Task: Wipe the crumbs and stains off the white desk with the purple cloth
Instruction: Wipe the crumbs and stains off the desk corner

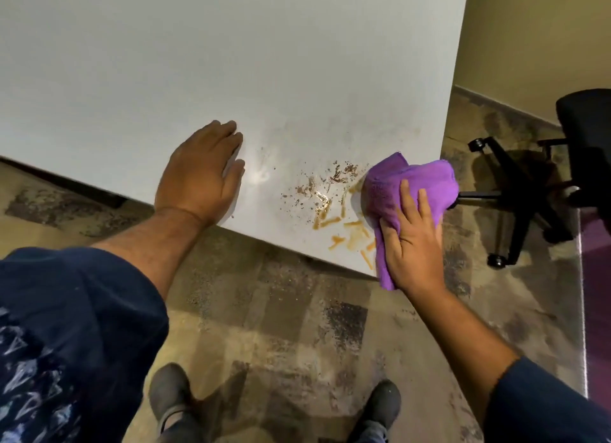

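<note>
Right hand point(411, 241) presses purple cloth point(416, 181) on white desk point(231, 62); left hand point(198, 174) rests flat, fingers together.

The setting is an office or study room. A large, plain white bench point(231, 62) fills most of the view, its near right corner facing the camera. Beyond the bench's right edge stands a black swivel chair point(535, 191) with a star base on castors, a standard office fitting. The floor point(281, 327) is covered in mottled brown and beige carpet. A plain beige wall point(529, 39) with a skirting strip closes the far right side.
</note>
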A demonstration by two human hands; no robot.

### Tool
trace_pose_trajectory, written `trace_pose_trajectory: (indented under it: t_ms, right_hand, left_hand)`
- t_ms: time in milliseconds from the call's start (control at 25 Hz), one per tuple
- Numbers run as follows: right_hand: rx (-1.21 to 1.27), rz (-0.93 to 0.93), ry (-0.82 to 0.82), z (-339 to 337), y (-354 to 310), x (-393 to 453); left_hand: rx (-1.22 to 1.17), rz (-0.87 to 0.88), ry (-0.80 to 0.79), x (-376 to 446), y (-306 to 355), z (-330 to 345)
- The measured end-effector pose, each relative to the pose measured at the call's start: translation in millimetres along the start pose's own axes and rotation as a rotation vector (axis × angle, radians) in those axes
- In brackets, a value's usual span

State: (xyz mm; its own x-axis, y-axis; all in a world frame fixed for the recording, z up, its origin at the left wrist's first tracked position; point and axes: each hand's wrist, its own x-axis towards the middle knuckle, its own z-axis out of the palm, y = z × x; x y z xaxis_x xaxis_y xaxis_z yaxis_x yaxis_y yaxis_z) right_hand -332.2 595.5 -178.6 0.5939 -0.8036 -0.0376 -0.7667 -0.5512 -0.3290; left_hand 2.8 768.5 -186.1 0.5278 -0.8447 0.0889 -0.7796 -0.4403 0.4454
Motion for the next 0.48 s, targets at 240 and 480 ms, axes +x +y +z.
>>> trace_pose_trajectory:
  t_ms: [240,480]
  right_hand:
    - [-0.071,-0.146,-0.076,32,-89,-10]
    - [-0.032,0.002,0.047,37,-107,74]
  left_hand:
    - [0.063,-0.011,-0.001,-1,5,-6]
    - [0.019,-0.021,0.023,-2,4,-4]
